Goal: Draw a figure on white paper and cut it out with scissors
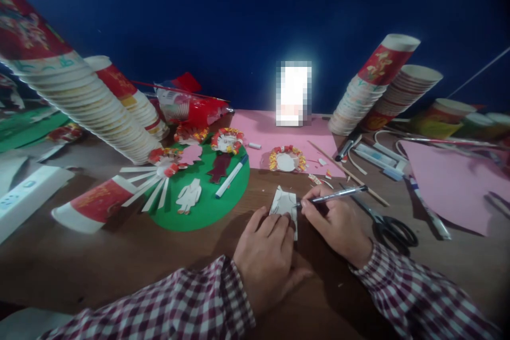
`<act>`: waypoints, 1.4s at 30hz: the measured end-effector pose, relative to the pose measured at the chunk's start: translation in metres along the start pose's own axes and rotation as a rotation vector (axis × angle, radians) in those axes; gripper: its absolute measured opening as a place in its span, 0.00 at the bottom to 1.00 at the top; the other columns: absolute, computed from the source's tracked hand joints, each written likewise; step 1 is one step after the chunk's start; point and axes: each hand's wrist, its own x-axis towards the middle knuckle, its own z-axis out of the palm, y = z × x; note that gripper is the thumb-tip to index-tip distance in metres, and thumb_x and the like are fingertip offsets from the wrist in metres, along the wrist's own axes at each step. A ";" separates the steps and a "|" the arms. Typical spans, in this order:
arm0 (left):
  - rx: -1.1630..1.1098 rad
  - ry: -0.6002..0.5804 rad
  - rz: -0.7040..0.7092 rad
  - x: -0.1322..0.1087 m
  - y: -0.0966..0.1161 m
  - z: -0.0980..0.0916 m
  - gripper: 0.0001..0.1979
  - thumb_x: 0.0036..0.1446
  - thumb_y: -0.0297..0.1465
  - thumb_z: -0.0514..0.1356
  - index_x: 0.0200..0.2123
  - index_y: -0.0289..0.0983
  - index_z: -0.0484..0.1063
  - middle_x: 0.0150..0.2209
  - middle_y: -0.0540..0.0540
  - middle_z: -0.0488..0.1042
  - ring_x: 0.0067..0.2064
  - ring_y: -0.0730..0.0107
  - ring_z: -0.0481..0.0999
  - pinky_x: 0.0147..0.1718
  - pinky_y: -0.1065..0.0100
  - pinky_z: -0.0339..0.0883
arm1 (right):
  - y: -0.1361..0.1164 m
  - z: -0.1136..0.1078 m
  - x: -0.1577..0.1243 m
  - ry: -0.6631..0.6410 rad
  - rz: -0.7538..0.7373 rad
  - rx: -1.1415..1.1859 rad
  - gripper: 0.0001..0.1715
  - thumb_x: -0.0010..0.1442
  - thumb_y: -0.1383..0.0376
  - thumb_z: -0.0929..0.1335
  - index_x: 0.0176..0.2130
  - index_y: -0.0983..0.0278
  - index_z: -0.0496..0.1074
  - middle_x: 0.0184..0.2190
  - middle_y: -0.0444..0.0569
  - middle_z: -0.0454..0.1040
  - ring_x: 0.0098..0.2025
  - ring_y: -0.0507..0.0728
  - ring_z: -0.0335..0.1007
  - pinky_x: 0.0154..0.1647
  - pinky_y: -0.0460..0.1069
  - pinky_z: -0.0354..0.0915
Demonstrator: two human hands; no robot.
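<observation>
A tipped paper cup with its rim cut into splayed strips is seen at the left of the wooden table, below a leaning stack of paper cups. Just right of it, a green paper disc is laid flat and carries small paper figures and a white marker. The left hand is pressed palm-down on the table, fingers extended and nearly flat, their tips resting on the lower edge of a small white paper cut-out, which is pinned against the table at centre. The right hand is closed around a silver pen, whose tip is placed on the cut-out's right edge. Behind the hands, a pink sheet bears a paper wreath. Black-handled scissors lie just right of the right hand, not touching it. Two further cup stacks lean at the far right, with a second pink sheet beside them
</observation>
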 end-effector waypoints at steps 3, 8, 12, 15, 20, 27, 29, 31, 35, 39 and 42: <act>-0.002 0.005 0.005 0.000 0.000 0.001 0.30 0.54 0.49 0.49 0.49 0.30 0.65 0.50 0.40 0.67 0.52 0.57 0.62 0.58 0.54 0.43 | -0.001 0.000 0.000 0.000 -0.006 0.005 0.06 0.58 0.63 0.62 0.31 0.62 0.65 0.23 0.43 0.72 0.25 0.52 0.68 0.27 0.45 0.61; 0.000 0.002 -0.001 0.000 0.001 -0.001 0.30 0.54 0.49 0.50 0.49 0.30 0.64 0.50 0.40 0.67 0.52 0.58 0.62 0.58 0.55 0.44 | -0.001 0.000 0.000 0.009 -0.005 0.002 0.06 0.58 0.63 0.62 0.31 0.63 0.65 0.23 0.43 0.72 0.25 0.52 0.68 0.28 0.44 0.61; 0.000 -0.002 0.003 0.000 0.001 -0.001 0.30 0.54 0.49 0.49 0.49 0.31 0.65 0.50 0.40 0.67 0.53 0.58 0.62 0.58 0.54 0.44 | -0.001 0.001 0.000 0.011 -0.014 -0.003 0.06 0.58 0.63 0.62 0.31 0.63 0.66 0.23 0.43 0.72 0.25 0.52 0.68 0.27 0.45 0.61; -0.007 -0.005 0.005 0.000 0.000 -0.001 0.30 0.55 0.49 0.49 0.49 0.31 0.64 0.50 0.40 0.67 0.53 0.58 0.62 0.58 0.54 0.43 | 0.000 0.001 0.000 0.006 -0.020 -0.008 0.06 0.58 0.63 0.62 0.31 0.63 0.66 0.23 0.43 0.71 0.25 0.52 0.68 0.27 0.45 0.61; -0.006 -0.015 -0.004 0.001 0.001 -0.001 0.30 0.54 0.49 0.49 0.50 0.31 0.64 0.51 0.40 0.66 0.53 0.57 0.62 0.58 0.54 0.43 | 0.001 0.001 0.000 0.000 -0.020 -0.015 0.06 0.58 0.63 0.62 0.31 0.63 0.65 0.25 0.43 0.71 0.26 0.52 0.68 0.29 0.45 0.60; 0.005 -0.008 -0.002 0.000 0.000 -0.001 0.31 0.54 0.50 0.50 0.49 0.31 0.64 0.51 0.40 0.67 0.53 0.58 0.62 0.58 0.54 0.44 | -0.001 0.000 -0.001 -0.010 -0.010 -0.001 0.06 0.58 0.63 0.62 0.31 0.63 0.65 0.22 0.42 0.71 0.23 0.52 0.67 0.25 0.45 0.59; 0.004 -0.004 -0.004 0.000 0.001 -0.001 0.30 0.53 0.50 0.50 0.49 0.31 0.65 0.51 0.40 0.67 0.53 0.59 0.62 0.58 0.55 0.44 | -0.001 0.000 -0.001 -0.009 -0.012 0.002 0.07 0.58 0.62 0.62 0.31 0.63 0.65 0.22 0.42 0.71 0.23 0.52 0.67 0.25 0.45 0.59; 0.000 0.001 -0.006 0.000 0.001 0.000 0.30 0.53 0.50 0.50 0.49 0.31 0.64 0.50 0.40 0.67 0.53 0.58 0.62 0.58 0.54 0.44 | 0.000 0.001 -0.001 -0.008 -0.015 0.006 0.07 0.58 0.62 0.62 0.31 0.62 0.65 0.23 0.43 0.71 0.24 0.52 0.67 0.26 0.45 0.60; -0.006 0.000 -0.007 0.000 0.001 0.000 0.31 0.53 0.50 0.50 0.50 0.31 0.64 0.50 0.40 0.67 0.53 0.58 0.62 0.58 0.54 0.45 | 0.000 0.001 0.000 -0.015 -0.013 0.018 0.06 0.58 0.62 0.62 0.31 0.62 0.65 0.23 0.43 0.71 0.24 0.52 0.67 0.26 0.45 0.60; -0.003 -0.016 -0.011 0.000 0.001 0.000 0.30 0.54 0.49 0.49 0.50 0.31 0.64 0.51 0.40 0.67 0.54 0.58 0.61 0.58 0.54 0.44 | -0.001 0.000 0.000 -0.013 -0.026 0.009 0.07 0.58 0.63 0.62 0.29 0.63 0.65 0.22 0.42 0.70 0.24 0.51 0.66 0.26 0.45 0.59; -0.002 -0.020 -0.009 0.001 0.001 -0.001 0.31 0.54 0.50 0.50 0.50 0.31 0.64 0.50 0.40 0.67 0.53 0.58 0.61 0.58 0.55 0.44 | 0.000 -0.001 0.001 0.008 0.000 0.010 0.07 0.58 0.62 0.62 0.29 0.63 0.65 0.21 0.42 0.69 0.24 0.51 0.65 0.27 0.45 0.59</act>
